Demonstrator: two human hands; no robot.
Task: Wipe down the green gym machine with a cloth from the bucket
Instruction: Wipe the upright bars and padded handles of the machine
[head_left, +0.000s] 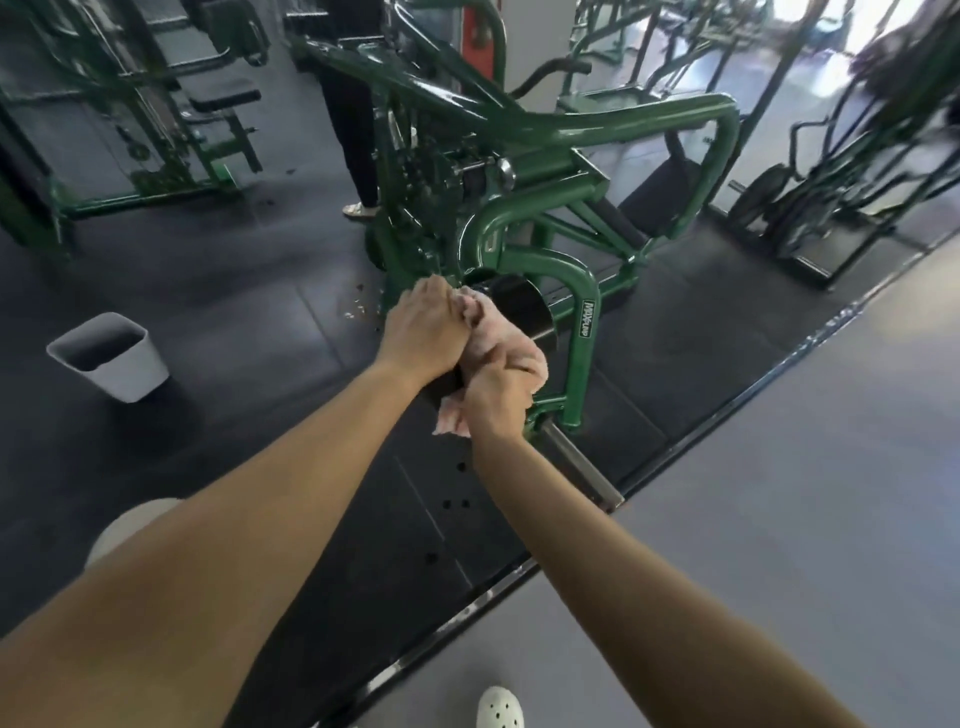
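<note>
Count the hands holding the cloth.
2. The left hand grips the cloth at its upper end, by the black pad; the right hand grips it lower, beside the green machine.

Cloth (501, 338) partly under left hand (426, 327), right hand (498, 402); bystander (356, 135) cut by top edge; frame label (588, 319) illegible.

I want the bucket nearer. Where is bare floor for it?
Bare mat lies between the bucket and the green machine; the grey floor right of the mat is bare. Crowded where left hand and right hand hold the cloth.
</note>
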